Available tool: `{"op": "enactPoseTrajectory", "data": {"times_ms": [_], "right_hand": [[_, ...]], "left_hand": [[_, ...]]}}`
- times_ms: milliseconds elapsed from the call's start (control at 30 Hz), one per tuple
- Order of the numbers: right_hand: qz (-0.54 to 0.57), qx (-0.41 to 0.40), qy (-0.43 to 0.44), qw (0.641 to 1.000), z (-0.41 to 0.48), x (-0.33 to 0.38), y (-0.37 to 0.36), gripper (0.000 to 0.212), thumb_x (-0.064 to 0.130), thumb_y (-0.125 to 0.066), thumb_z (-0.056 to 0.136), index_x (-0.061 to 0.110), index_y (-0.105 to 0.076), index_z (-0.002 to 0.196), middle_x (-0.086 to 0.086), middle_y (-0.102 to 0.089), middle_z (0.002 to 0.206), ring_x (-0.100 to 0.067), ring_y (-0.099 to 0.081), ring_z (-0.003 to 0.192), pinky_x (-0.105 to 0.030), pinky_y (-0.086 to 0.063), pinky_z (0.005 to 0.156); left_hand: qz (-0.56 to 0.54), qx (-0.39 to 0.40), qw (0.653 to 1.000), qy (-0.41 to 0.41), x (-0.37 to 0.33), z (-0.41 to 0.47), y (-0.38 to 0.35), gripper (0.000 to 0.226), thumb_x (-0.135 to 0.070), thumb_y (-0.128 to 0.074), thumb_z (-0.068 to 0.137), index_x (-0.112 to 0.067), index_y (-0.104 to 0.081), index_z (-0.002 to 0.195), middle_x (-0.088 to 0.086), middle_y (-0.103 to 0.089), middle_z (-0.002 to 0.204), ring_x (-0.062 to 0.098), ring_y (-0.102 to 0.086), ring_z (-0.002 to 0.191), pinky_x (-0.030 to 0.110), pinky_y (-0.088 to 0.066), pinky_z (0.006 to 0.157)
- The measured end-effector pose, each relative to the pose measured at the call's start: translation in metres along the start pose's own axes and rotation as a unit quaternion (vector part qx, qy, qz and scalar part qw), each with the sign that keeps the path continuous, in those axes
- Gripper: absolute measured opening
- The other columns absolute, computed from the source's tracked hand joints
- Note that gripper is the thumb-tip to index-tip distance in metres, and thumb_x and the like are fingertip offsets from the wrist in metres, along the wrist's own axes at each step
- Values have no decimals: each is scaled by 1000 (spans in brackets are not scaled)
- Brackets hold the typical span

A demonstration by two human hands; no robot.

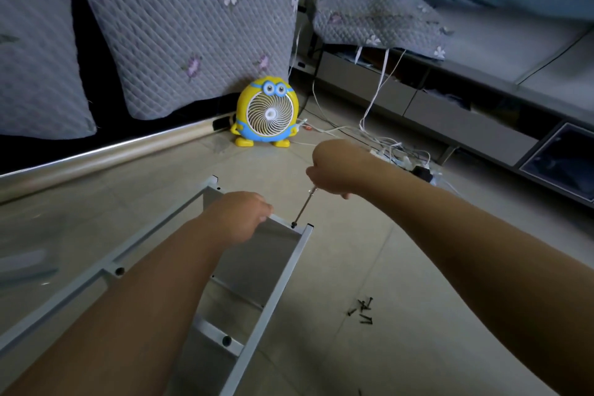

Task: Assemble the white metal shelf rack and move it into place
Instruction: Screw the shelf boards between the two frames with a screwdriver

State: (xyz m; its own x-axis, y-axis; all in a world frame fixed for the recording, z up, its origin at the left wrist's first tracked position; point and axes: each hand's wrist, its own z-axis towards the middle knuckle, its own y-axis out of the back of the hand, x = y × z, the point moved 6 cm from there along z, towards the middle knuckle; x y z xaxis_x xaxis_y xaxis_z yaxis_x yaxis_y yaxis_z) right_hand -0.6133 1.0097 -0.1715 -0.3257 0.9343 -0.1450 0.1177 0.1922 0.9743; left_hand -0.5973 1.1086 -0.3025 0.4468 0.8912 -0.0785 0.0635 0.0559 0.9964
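White metal shelf rack (pixel 291 267) lies flat on beige tiled floor (pixel 353 267), partly assembled. Left hand (pixel 241 215) curls over its far end rail, gripping it. Right hand (pixel 337 167) is fisted round slim steel-shafted screwdriver (pixel 305 206); tip sits on 1 black screw (pixel 293 224) at rack's far right corner. Loose black screws (pixel 363 310) lie on floor, right of rack. Yellow cartoon desk fan (pixel 266 112) stands near floor's far edge.

A yellow cartoon fan (pixel 265 112) stands on the tiled floor (pixel 401 267). Quilted covers (pixel 180 26) hang behind it, and white cables (pixel 385 141) lie tangled to its right.
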Motion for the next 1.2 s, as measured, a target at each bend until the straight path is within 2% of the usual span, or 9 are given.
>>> {"op": "enactPoseTrajectory", "data": {"times_ms": [100,333,433,567,767,867,933,1100,1200], "right_hand": [[28,30,63,997,-9,2,1,16,24,-45,94,8,-44,98,-6,-55,86,-23,-59,73,-29,-41,58],[105,3,119,987,-25,0,2,10,3,-50,90,9,-56,96,14,-53,63,-2,-53,38,-16,-46,46],[82,-25,144,986,-26,8,5,14,18,-53,92,6,-58,93,-2,-65,71,-7,-52,40,-22,-49,61],[-40,-59,67,995,-19,12,6,36,30,-44,96,7,-44,68,-3,-43,60,-17,-40,59,-26,-37,59],[43,-51,-61,996,-15,-7,0,34,21,-45,92,13,-37,60,-4,-47,69,-21,-51,77,-19,-32,53],[42,-47,3,998,-19,-3,-2,27,27,-41,97,4,-54,95,-9,-60,104,-24,-54,98,-25,-35,70],[58,-34,45,997,-24,0,-2,32,27,-41,97,3,-46,117,-13,-53,120,-26,-50,108,-26,-32,75],[11,-26,140,990,-31,6,1,23,17,-45,96,5,-56,111,-7,-62,113,-18,-55,102,-17,-33,71],[-10,-66,140,988,-30,10,7,25,22,-46,95,4,-57,108,-9,-62,109,-22,-55,101,-24,-36,73]], "left_hand": [[-6,-10,1000,0,0,-2,4,27,-10,-43,94,-10,-57,117,6,-55,119,21,-52,109,28,-42,87],[-19,-21,1000,9,1,-5,4,28,-10,-44,93,-10,-59,117,7,-55,123,23,-51,113,31,-42,92],[-17,-18,1000,14,-1,-4,5,27,-9,-44,93,-11,-59,116,6,-55,121,22,-51,112,30,-42,91],[-15,-23,999,19,-1,-5,5,28,-10,-44,93,-12,-58,116,6,-55,119,22,-52,110,31,-43,90],[3,-25,999,31,-1,-6,4,25,-11,-41,94,-14,-58,112,4,-56,115,21,-53,106,32,-44,87],[27,-14,999,38,-2,-6,4,27,-13,-39,96,-16,-55,118,2,-54,121,20,-52,110,33,-43,91],[32,-9,999,41,-2,-6,5,29,-13,-38,97,-16,-54,121,2,-53,124,20,-51,113,32,-43,92],[40,7,999,36,-3,-7,5,29,-14,-38,97,-15,-54,121,5,-54,122,22,-53,109,33,-44,91],[58,0,997,41,-4,-7,7,27,-13,-39,96,-18,-55,117,2,-55,118,20,-53,108,30,-39,91]]}}
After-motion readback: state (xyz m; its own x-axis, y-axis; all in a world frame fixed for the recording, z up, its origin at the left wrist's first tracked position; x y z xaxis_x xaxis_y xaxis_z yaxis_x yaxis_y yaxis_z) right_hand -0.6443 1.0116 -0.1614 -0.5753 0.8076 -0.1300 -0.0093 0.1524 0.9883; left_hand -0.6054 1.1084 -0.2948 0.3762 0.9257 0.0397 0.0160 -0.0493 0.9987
